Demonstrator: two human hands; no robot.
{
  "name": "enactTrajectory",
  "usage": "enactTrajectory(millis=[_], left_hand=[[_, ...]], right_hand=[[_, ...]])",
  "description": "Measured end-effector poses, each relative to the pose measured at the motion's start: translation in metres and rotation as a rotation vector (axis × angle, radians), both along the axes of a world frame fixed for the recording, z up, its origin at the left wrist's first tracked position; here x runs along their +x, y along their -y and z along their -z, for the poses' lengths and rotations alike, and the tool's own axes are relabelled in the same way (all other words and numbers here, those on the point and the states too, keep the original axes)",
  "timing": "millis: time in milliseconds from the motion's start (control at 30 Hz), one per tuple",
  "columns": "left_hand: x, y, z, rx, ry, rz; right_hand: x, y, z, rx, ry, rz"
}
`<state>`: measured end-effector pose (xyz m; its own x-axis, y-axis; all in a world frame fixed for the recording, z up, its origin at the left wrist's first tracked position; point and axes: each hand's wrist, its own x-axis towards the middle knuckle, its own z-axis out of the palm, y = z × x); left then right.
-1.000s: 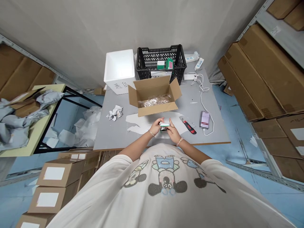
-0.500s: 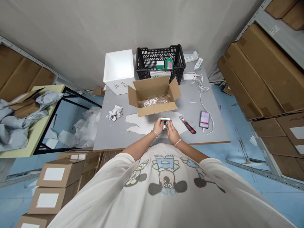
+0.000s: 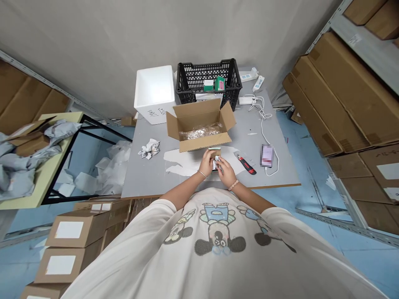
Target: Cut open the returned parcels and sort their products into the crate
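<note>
Close to the table's front edge, my left hand (image 3: 206, 163) grips a small open carton (image 3: 215, 152) by its left side. The carton has a pale green and white edge and a brown inner face. My right hand (image 3: 226, 172) is closed at its near right side, fingertips on a small white piece (image 3: 217, 158) at the opening. What that piece is, I cannot make out. Beneath the hands lies a torn white sheet (image 3: 177, 160). Just beyond them is an open cardboard box (image 3: 204, 144) with clear plastic wrap (image 3: 201, 132) inside.
Right of my hands lie a red and black utility knife (image 3: 247, 164) and a phone (image 3: 267, 156) on a white cable. Crumpled paper (image 3: 149, 148) is at the left. A white foam box (image 3: 155, 97) and a black crate (image 3: 208, 66) with green cartons stand behind.
The small carton has tilted, so its brown inner face now shows. My right fingers have drawn in to the white piece at its opening. The view has shifted slightly.
</note>
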<state>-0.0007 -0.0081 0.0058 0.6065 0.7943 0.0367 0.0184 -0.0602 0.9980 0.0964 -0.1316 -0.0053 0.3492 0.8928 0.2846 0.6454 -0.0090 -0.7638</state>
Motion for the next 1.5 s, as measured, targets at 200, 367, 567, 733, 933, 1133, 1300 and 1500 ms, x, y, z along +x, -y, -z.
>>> enactTrajectory(millis=[200, 367, 567, 733, 933, 1133, 1300, 1500], left_hand=[[-0.001, -0.003, 0.0, 0.005, -0.008, 0.019], [-0.004, -0.005, 0.008, 0.005, -0.037, 0.002], [-0.015, 0.0, 0.007, 0.198, 0.024, 0.107], [-0.028, 0.006, 0.003, 0.309, 0.075, 0.026], [-0.04, 0.007, -0.004, 0.576, -0.044, 0.288], [-0.039, 0.001, 0.007, 0.728, -0.097, 0.359], [-0.041, 0.003, 0.012, 0.719, -0.111, 0.386], [-0.036, 0.007, 0.013, 0.675, -0.125, 0.25]], right_hand=[[-0.003, 0.003, 0.008, 0.07, -0.186, 0.048], [-0.002, 0.004, 0.005, 0.086, -0.197, 0.096], [0.0, 0.007, -0.003, 0.023, 0.052, -0.059], [0.003, 0.01, -0.002, -0.004, 0.115, -0.086], [0.006, 0.013, 0.0, 0.06, -0.138, 0.05], [0.021, 0.015, -0.004, 0.104, -0.007, -0.07], [0.029, 0.016, 0.001, 0.086, 0.045, -0.113], [0.034, 0.015, 0.007, 0.08, 0.107, -0.128]])
